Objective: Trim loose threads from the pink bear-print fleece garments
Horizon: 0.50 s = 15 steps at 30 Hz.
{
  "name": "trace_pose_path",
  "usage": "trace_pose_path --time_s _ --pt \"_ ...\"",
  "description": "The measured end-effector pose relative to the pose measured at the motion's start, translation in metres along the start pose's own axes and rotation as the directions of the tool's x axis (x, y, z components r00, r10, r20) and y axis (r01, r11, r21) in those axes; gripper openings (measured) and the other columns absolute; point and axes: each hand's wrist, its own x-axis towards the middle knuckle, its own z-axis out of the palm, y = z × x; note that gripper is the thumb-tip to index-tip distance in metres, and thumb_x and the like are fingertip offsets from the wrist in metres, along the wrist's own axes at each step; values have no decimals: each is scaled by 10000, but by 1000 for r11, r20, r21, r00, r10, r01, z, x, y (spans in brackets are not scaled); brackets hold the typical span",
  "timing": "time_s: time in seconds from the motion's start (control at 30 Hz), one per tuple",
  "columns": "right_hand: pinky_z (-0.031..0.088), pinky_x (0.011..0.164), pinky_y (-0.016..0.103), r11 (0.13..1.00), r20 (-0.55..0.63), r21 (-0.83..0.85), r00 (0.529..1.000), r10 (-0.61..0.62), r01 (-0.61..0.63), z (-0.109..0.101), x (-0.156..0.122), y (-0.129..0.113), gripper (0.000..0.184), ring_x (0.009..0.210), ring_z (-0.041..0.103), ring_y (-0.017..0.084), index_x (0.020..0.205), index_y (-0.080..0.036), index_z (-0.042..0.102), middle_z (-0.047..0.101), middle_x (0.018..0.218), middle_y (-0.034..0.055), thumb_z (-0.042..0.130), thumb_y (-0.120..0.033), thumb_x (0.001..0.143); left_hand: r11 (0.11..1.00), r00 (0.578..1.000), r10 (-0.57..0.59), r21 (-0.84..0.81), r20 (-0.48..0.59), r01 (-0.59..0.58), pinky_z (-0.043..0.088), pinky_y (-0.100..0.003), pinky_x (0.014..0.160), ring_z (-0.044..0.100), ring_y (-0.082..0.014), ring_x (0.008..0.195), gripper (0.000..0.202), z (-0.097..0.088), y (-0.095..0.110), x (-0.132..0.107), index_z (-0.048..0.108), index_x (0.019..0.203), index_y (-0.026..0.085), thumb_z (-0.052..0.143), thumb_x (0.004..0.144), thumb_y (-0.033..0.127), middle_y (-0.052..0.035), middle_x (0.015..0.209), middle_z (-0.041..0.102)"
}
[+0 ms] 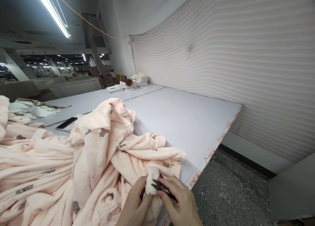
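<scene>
A large heap of soft pale pink fleece fabric [93, 153] with small brown bear prints fills the lower left. Thumb and fingers of my left hand [137, 199] pinch a bunched end of this fabric at the heap's near right side. My right hand [179, 199] is closed round a pair of small dark thread snips [158, 185]. Their two pointed blades are apart and lie against the pinched fabric, pointing left. The snips' handle is mostly hidden in my right palm.
The pale table [177, 114] has a front right edge marked with red print. A phone [67, 123] and white cloth scraps [31, 109] lie at the left. Stacked white cloths [139, 79] stand at the back. A striped sheet [221, 48] covers the wall; speckled floor [228, 186] lies right.
</scene>
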Motion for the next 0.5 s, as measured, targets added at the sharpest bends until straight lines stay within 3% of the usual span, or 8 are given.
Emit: trace_pose_path --time_s 0.2,0.33,0.5 --pt "522 694 237 993 -75 120 997 20 -11 3 -5 2 263 818 660 177 1122 -270 648 672 937 42 539 -287 883 999 1000 17 41 -10 -17 463 -309 781 585 -223 863 220 1 -1 0 598 996 192 494 866 335 -61 929 654" --pt "526 732 248 986 -117 152 990 80 -62 6 -8 7 216 866 665 189 1044 -272 681 690 944 46 519 -286 902 999 999 23 28 -39 -22 461 -313 764 586 -223 852 230 3 3 0 604 993 185 499 861 342 -63 919 654" --pt "536 796 274 976 -121 163 979 166 -146 19 -8 11 309 973 653 230 1082 -235 623 686 1074 66 667 -295 782 995 994 0 104 -113 12 459 -306 738 603 -225 851 202 7 12 1 596 978 200 482 817 244 -59 931 671"
